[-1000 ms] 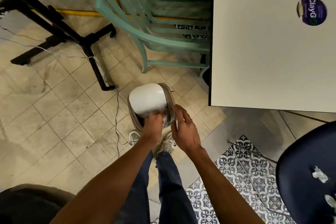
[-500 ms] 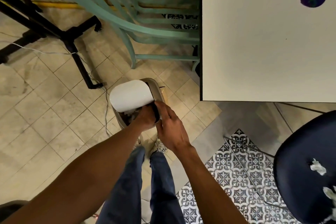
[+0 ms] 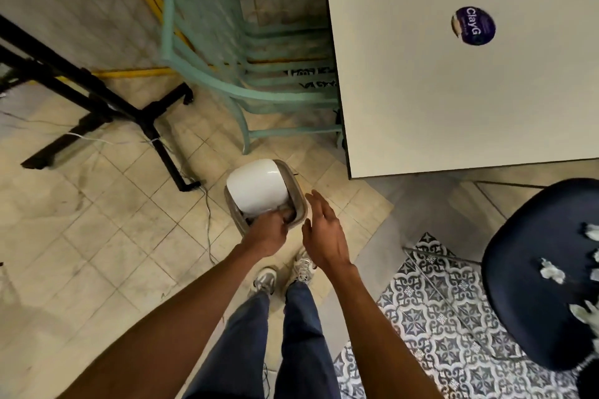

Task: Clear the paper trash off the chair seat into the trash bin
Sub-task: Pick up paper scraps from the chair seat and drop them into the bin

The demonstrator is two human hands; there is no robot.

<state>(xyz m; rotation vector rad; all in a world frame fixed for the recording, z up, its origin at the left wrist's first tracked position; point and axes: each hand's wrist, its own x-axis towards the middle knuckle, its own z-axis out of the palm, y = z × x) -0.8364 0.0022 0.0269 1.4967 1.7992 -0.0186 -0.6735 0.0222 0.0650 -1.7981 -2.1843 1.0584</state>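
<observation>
The wide white rectangular table surface (image 3: 453,91) is set just beyond and to the right of the small grey trash bin (image 3: 299,204). Its corner is close enough that it could be knocked by a head or shoulder when the body is straightened up from the bin. The dark blue rounded chair seat (image 3: 525,327) is placed well to the right of the bin, so each load must be carried across open floor, where loose bits could be shed. The bin's white domed swing lid (image 3: 256,185) is tipped open; it is judged that paper could be trapped at the mouth if the lid swung back, or that the light bin could be pushed over. The left hand (image 3: 267,235) is pressed into the bin's mouth with its fingers hidden under the lid, so whether anything is held cannot be told. The right hand (image 3: 324,236) is held just right of the bin, its fingers (image 3: 319,204) spread wide and holding nothing. Several white crumpled paper scraps (image 3: 551,272) are seen on the seat, far from the bin; such small, light pieces could be missed or brushed onto the floor.
</observation>
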